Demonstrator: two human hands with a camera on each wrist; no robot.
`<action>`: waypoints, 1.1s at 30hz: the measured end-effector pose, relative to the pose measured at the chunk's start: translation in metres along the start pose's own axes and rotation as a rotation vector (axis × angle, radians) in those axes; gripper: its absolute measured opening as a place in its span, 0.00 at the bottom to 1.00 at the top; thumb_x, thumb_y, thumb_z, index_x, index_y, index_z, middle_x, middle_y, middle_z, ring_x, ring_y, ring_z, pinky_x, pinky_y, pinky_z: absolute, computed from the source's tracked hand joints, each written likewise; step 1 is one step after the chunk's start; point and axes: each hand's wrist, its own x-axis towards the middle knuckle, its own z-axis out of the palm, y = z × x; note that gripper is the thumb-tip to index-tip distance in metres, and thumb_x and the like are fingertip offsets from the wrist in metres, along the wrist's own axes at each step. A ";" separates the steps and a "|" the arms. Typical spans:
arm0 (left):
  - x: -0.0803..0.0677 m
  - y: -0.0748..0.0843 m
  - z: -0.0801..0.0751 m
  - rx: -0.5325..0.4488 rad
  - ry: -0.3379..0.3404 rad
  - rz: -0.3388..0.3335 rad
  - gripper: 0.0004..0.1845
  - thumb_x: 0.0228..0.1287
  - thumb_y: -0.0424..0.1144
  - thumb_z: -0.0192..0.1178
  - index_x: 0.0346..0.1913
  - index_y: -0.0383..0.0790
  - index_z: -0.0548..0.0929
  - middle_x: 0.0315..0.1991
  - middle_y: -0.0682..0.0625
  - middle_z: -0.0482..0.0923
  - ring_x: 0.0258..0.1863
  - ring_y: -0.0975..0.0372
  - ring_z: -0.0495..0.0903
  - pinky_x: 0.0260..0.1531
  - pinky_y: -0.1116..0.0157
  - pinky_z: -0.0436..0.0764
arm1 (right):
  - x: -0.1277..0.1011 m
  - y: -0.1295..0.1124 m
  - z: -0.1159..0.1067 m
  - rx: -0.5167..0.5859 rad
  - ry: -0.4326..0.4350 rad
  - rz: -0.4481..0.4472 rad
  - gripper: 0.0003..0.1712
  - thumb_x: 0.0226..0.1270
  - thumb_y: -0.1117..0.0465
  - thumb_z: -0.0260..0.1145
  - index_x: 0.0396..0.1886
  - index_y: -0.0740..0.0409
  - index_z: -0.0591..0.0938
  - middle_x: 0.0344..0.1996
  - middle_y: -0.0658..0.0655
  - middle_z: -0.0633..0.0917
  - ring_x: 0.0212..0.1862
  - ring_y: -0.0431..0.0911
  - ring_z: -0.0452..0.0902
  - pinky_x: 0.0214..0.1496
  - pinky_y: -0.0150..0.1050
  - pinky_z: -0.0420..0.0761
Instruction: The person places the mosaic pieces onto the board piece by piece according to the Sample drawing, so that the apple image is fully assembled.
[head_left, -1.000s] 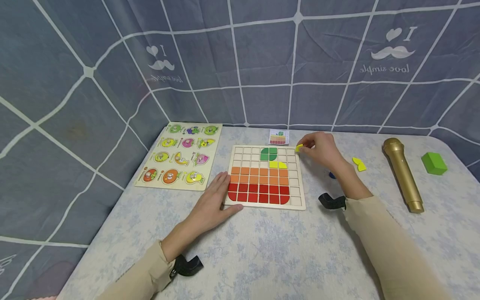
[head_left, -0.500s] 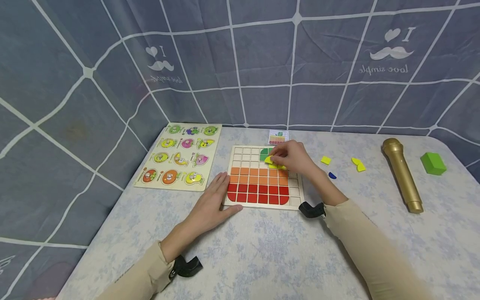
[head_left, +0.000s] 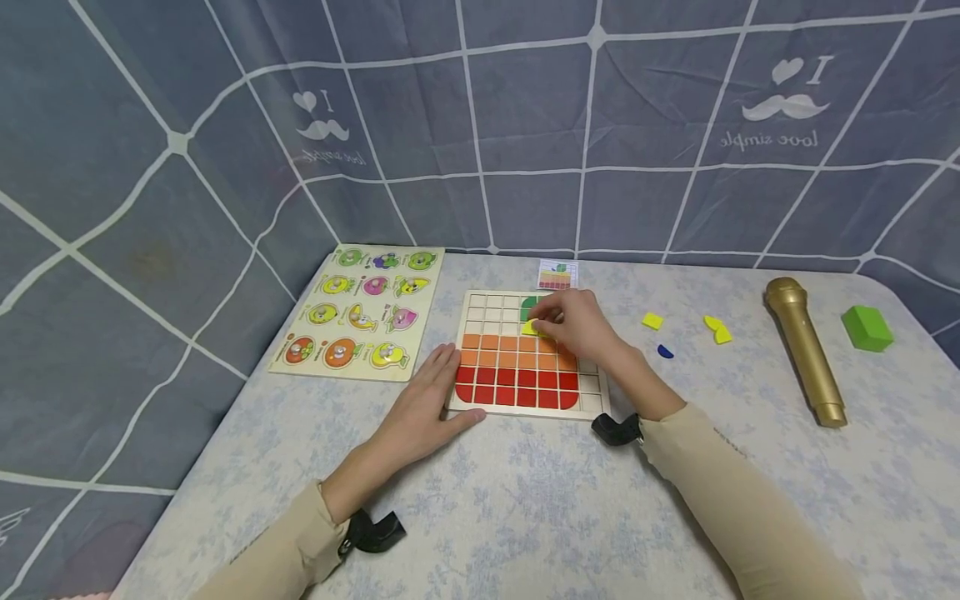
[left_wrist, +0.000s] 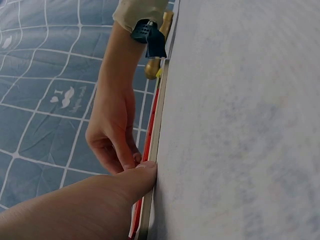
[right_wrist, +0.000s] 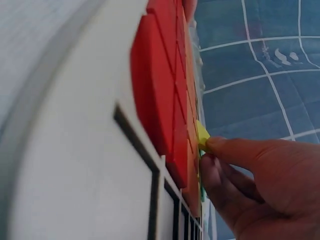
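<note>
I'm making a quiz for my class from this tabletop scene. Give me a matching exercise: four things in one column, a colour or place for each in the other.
Things:
1. microphone
2. block
3. left hand
4. right hand

Matches:
a. green
b. pinches a yellow piece
c. gold
d. rests at the grid board edge

Pairs: 1-c, 2-a, 3-d, 4-b

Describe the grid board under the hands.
The grid board looks like pale wood, square, divided into small cells, lying flat on the table. Red tiles fill its bottom rows, orange above, green near the top. The left hand rests on its near-left edge; the right hand pinches a yellow tile over its middle.
</note>
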 end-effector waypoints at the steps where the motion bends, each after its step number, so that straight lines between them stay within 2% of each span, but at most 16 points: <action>1: 0.000 0.000 0.000 0.001 0.002 0.002 0.54 0.69 0.58 0.69 0.83 0.29 0.55 0.85 0.36 0.51 0.86 0.46 0.47 0.82 0.45 0.55 | 0.000 0.000 0.001 0.008 0.005 -0.003 0.09 0.71 0.66 0.72 0.48 0.61 0.92 0.40 0.58 0.92 0.43 0.50 0.87 0.49 0.48 0.88; 6: -0.001 -0.001 0.000 0.003 0.006 0.009 0.54 0.69 0.58 0.69 0.82 0.28 0.56 0.84 0.36 0.52 0.86 0.46 0.47 0.82 0.45 0.56 | -0.003 0.001 0.002 0.035 0.022 -0.011 0.10 0.71 0.68 0.72 0.50 0.63 0.91 0.42 0.59 0.92 0.45 0.51 0.88 0.51 0.48 0.89; 14: -0.001 0.000 -0.001 0.000 0.002 0.010 0.53 0.70 0.58 0.68 0.83 0.28 0.55 0.85 0.36 0.52 0.86 0.46 0.47 0.82 0.45 0.56 | -0.005 -0.001 0.002 0.030 0.001 -0.033 0.08 0.69 0.69 0.72 0.45 0.62 0.92 0.40 0.58 0.91 0.42 0.50 0.86 0.51 0.49 0.88; 21: -0.001 0.001 -0.001 0.000 -0.006 0.006 0.54 0.69 0.58 0.68 0.83 0.29 0.54 0.85 0.36 0.51 0.86 0.46 0.46 0.82 0.45 0.55 | -0.011 0.001 0.000 0.027 0.013 -0.026 0.08 0.71 0.68 0.72 0.46 0.62 0.92 0.42 0.59 0.91 0.45 0.51 0.87 0.52 0.49 0.89; 28: -0.001 0.001 -0.002 -0.002 0.008 0.014 0.54 0.69 0.58 0.69 0.82 0.28 0.55 0.85 0.36 0.51 0.86 0.46 0.47 0.82 0.45 0.54 | -0.018 0.009 -0.019 0.019 0.059 0.014 0.09 0.73 0.66 0.70 0.48 0.62 0.91 0.46 0.60 0.90 0.48 0.52 0.87 0.53 0.49 0.89; 33: -0.001 0.000 -0.001 -0.004 0.010 0.016 0.53 0.69 0.57 0.69 0.82 0.28 0.56 0.84 0.35 0.52 0.86 0.46 0.47 0.82 0.45 0.55 | -0.024 0.020 -0.039 0.005 0.099 0.028 0.11 0.71 0.69 0.69 0.49 0.65 0.91 0.48 0.63 0.91 0.48 0.55 0.88 0.53 0.51 0.89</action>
